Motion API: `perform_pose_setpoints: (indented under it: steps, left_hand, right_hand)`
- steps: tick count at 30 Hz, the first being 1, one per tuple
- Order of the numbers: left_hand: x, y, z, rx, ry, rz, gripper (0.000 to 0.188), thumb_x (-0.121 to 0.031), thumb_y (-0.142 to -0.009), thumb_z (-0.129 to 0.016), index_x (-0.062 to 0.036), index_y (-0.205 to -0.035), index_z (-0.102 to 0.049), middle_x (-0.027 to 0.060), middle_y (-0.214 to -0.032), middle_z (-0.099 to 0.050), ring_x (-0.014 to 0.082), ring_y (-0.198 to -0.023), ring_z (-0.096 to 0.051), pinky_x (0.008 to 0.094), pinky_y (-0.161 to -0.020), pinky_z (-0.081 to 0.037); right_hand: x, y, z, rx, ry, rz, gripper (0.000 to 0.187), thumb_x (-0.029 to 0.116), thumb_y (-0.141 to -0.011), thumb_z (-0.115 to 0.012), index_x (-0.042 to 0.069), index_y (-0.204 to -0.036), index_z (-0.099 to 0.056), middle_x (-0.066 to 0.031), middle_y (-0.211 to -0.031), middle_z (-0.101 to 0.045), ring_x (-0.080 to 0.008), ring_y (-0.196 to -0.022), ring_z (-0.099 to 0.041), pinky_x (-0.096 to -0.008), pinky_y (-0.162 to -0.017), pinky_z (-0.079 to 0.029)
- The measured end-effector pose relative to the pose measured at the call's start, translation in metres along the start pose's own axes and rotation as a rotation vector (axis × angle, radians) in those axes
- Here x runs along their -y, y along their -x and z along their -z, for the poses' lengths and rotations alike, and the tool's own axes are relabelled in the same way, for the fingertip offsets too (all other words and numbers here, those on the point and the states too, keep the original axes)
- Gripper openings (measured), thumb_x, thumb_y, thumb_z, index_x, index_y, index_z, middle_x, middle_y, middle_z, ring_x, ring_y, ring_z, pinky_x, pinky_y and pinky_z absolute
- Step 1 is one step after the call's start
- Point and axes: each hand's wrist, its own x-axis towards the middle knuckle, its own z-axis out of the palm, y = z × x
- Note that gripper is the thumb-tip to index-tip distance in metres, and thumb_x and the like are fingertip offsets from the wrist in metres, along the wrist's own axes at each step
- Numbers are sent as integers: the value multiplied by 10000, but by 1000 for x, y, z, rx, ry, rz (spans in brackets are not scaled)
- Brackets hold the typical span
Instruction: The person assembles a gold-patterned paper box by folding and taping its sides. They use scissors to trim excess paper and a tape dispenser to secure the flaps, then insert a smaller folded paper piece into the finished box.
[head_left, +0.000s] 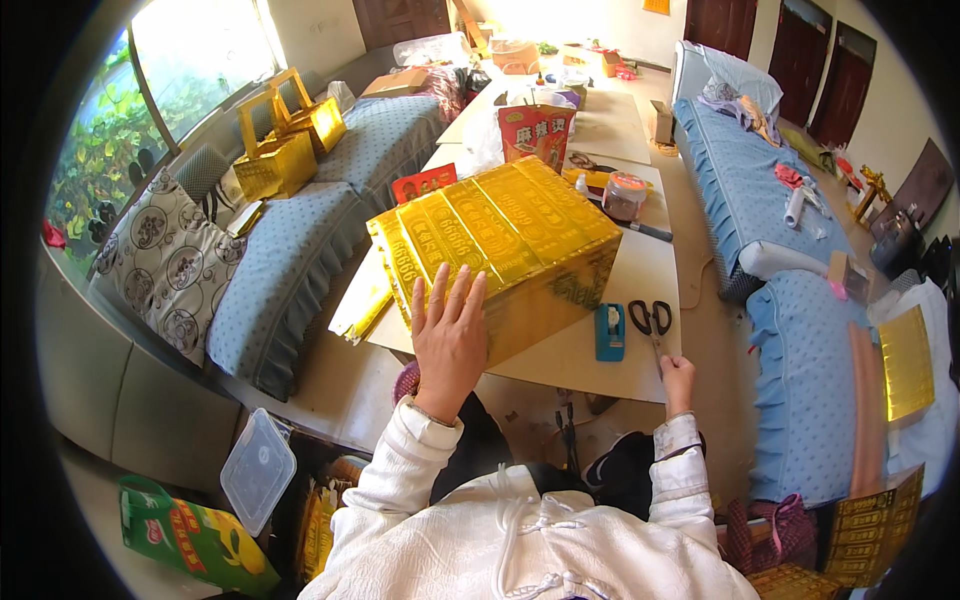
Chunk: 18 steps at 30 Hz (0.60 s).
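A large box point(520, 225) covered in shiny gold embossed paper sits on the table in front of me. My left hand point(449, 345) lies against its near left edge, with the fingers stretched out and apart. By the table's near right edge, my right hand point(679, 382) is closed around the blade end of black-handled scissors point(651, 320), whose handle loops point away from me. A small teal tape dispenser point(609, 332) stands between the box and the scissors. Flat gold sheets point(360, 312) stick out at the box's left side.
Behind the box are a red food packet point(535, 130) and a lidded jar point(625, 195). Two gold paper baskets point(277, 168) rest on the blue-covered sofa point(285, 240) at left. Another blue-covered seat point(745, 190) runs along the right. A green bag point(190, 535) lies at lower left.
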Motion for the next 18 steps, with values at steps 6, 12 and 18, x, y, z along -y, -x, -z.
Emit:
perform_pose_setpoints:
  steps: [6, 12, 18]
  left_hand:
    - [16, 7, -9, -7, 5, -7, 463, -38, -900, -659, -121, -1355, -682, 71, -1402, -678, 273, -1371, -574, 493, -1250, -297]
    - [21, 14, 5, -111, 84, -11, 382, 34, -889, -617, -108, -1226, -728, 73, -1304, -711, 312, -1337, -591, 504, -1206, -346]
    - [-37, 55, -22, 205, 873, 158, 269, 50, -885, -647, -34, -1130, -720, 121, -1138, -716, 324, -1150, -650, 390, -1012, -485]
  right_hand:
    - [18, 18, -14, -61, 426, 259, 213, 155, -909, -758, 3, -1054, -725, -147, -964, -739, -283, -798, -708, -394, -738, -565]
    - [61, 47, -25, 14, 245, 383, 236, 151, -923, -763, 35, -1120, -701, -165, -1093, -710, -312, -974, -718, -405, -853, -568]
    - [99, 63, -51, 141, 132, 428, 194, 133, -947, -744, 39, -1110, -697, -137, -1018, -676, -269, -880, -701, -388, -799, -564]
